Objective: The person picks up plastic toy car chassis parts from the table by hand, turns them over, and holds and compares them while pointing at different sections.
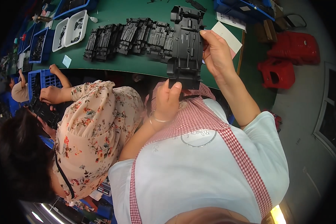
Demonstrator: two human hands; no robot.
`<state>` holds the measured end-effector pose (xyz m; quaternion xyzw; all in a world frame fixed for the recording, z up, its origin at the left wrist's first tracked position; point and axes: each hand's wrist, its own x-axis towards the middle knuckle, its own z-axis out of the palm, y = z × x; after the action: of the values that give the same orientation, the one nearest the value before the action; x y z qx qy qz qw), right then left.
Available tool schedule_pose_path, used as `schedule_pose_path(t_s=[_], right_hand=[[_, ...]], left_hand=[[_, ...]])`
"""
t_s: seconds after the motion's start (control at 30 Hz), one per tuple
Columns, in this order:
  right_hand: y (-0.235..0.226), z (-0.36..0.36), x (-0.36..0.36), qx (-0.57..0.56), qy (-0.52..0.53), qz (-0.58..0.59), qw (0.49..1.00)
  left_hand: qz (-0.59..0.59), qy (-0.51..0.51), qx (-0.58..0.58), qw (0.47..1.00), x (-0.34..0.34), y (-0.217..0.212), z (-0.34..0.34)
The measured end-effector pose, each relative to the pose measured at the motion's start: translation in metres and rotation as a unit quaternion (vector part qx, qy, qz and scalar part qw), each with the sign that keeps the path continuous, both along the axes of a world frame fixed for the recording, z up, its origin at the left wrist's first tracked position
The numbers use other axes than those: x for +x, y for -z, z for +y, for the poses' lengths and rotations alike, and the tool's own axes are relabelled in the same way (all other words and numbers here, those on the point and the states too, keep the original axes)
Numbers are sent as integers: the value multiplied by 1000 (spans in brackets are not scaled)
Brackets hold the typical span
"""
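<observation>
Between my two hands is a long black plastic toy-car chassis [188, 43], held up over the near edge of the green table, its moulded side facing me. My left hand [167, 99] grips its lower end, thumb on the front. Higher up, my right hand [217, 50] pinches its right edge between thumb and fingers. The fingertips behind the part are hidden. Just left of it, a row of similar black chassis [128, 35] lies on the table, several of them leaning on one another.
The green table [130, 64] carries white trays of small black parts [77, 28] and a blue bin [41, 44] at left. Another blue bin [246, 9] stands far right, beside paper sheets [226, 37]. A co-worker in a floral top [100, 123] sits close at left. Red stools [295, 48] stand right.
</observation>
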<state>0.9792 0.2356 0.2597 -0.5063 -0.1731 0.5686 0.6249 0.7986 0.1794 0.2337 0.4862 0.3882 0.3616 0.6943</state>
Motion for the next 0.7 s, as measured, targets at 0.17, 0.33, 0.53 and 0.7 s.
schedule_pose_path(t_s=[0.17, 0.33, 0.53, 0.7], right_hand=[[-2, -2, -6, 2, 37, 9, 999], [-1, -1, -6, -4, 46, 8, 999], [-9, -7, -9, 14, -22, -2, 1000], [-6, -7, -7, 10, -31, 3, 999]], left_hand=[[72, 40, 70, 994, -3, 4, -1], [-17, -41, 3, 999, 4, 0, -4], [-174, -61, -144, 972, 5, -11, 6], [-152, -69, -124, 978, 6, -6, 7]])
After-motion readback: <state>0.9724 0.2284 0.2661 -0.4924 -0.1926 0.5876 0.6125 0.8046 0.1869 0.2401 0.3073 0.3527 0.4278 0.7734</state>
